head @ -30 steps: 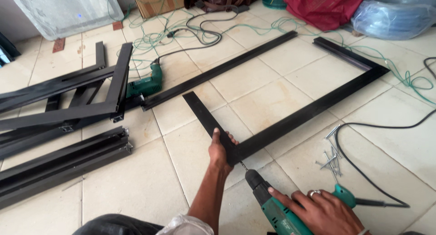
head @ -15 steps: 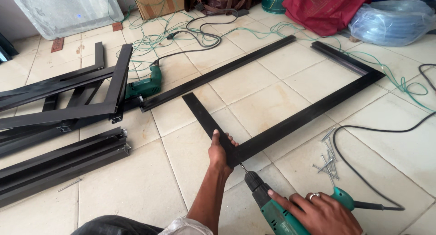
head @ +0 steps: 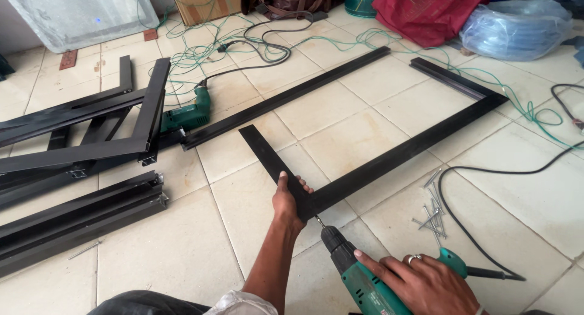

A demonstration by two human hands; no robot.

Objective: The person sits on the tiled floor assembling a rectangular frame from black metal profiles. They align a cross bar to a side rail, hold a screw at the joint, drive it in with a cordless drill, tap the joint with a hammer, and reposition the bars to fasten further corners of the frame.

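1. The left hand point(head: 287, 199) is closed over the near corner of a black metal frame point(head: 389, 160), where a short flat bar meets a long one, and the corner is pressed flat to the tiled floor point(head: 340, 108).
2. The right hand point(head: 426, 284) is wrapped around the body of a green power drill point(head: 359, 278), with a ring seen on one finger.
3. The drill is tilted toward the frame corner, and its bit tip point(head: 318, 219) is set just at the outer edge of the joint, right beside the left hand.
4. The frame is laid flat on the floor: its long bar runs up and to the right to a far corner, and a further bar returns toward the top of the view.
5. A small heap of loose screws point(head: 431, 208) lies just to the right of the long bar, near the drill.
6. A black cable point(head: 486, 172) curves over the tiles past the screws and leads to the back of the drill.
7. A separate long black bar point(head: 286, 99) lies apart from the frame, and a second green drill point(head: 188, 114) rests at its near end.
8. To the left, stacked black metal frames and rails point(head: 79, 169) are piled on the floor.
9. Along the far edge, tangled green wire point(head: 201, 56), a cardboard box point(head: 204, 1), a red bag point(head: 426, 10) and a bluish plastic bundle point(head: 517, 26) are seen, well apart from the hands.
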